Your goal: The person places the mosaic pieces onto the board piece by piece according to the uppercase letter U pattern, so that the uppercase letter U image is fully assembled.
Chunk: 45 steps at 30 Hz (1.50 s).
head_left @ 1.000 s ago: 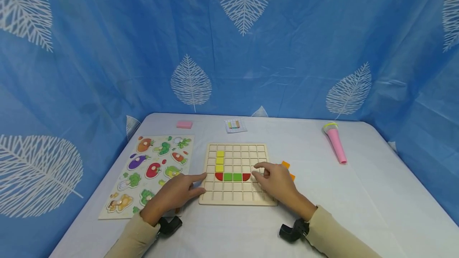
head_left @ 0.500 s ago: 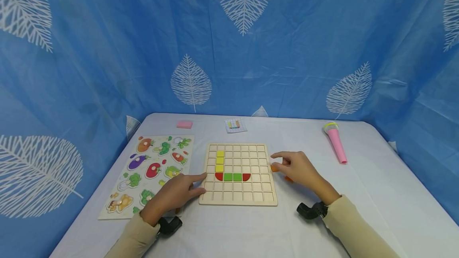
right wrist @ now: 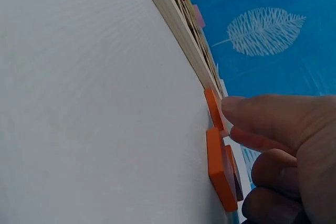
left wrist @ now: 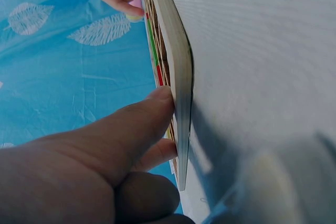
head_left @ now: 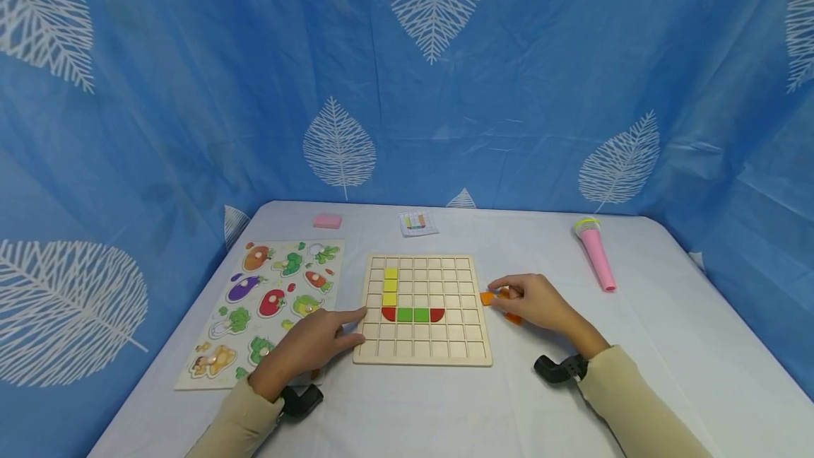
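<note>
A wooden grid board lies mid-table. Set in its squares are yellow tiles, green tiles and, at either end of the bottom row, rounded red tiles. My left hand touches the board's left edge with thumb and index finger spread; in the left wrist view the thumb rests at the rim. Just right of the board, my right hand is over several orange tiles. In the right wrist view its thumb tip is right at an orange tile, thumb and index finger apart.
A vegetable puzzle board lies on the left, partly under the left forearm. At the back are a pink block and a small pattern card. Toward the far right lies a pink toy microphone. Blue curtains surround the table.
My right hand has moved right, off the board's edge to the orange tiles, then slightly further right, uncovering more of them. My left hand has stayed at the board's left edge.
</note>
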### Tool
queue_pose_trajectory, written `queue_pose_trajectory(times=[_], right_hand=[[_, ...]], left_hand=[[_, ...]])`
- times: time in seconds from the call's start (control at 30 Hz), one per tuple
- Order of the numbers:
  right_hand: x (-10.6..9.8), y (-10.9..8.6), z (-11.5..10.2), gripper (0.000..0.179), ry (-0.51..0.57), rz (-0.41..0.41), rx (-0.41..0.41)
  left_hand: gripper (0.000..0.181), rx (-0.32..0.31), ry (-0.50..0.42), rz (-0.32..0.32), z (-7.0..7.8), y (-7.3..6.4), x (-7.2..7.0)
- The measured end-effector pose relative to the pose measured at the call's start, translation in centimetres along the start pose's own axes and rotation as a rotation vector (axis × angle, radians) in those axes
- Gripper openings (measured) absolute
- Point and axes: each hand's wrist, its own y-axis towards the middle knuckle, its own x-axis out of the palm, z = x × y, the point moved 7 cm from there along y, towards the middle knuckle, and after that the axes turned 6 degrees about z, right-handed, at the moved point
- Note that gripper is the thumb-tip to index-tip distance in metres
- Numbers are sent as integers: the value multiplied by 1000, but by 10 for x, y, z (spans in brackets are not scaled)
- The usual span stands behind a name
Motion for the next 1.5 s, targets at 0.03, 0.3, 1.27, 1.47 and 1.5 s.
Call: queue_pose_trajectory(times=[0.03, 0.3, 1.27, 1.47, 1.5], right_hand=[[0, 0, 1, 30, -1, -5, 8], [2, 0, 4, 30, 2, -26, 60], [3, -2, -2, 21, -19, 41, -21], [2, -2, -2, 19, -24, 51, -19], [2, -2, -2, 19, -22, 54, -18]], left_hand=[[56, 1, 2, 1, 0, 0, 0], [56, 10, 9, 3, 1, -1, 0], [56, 31, 16, -3, 2, 0, 1], [56, 36, 23, 1, 1, 1, 2], [56, 37, 23, 1, 1, 1, 1]])
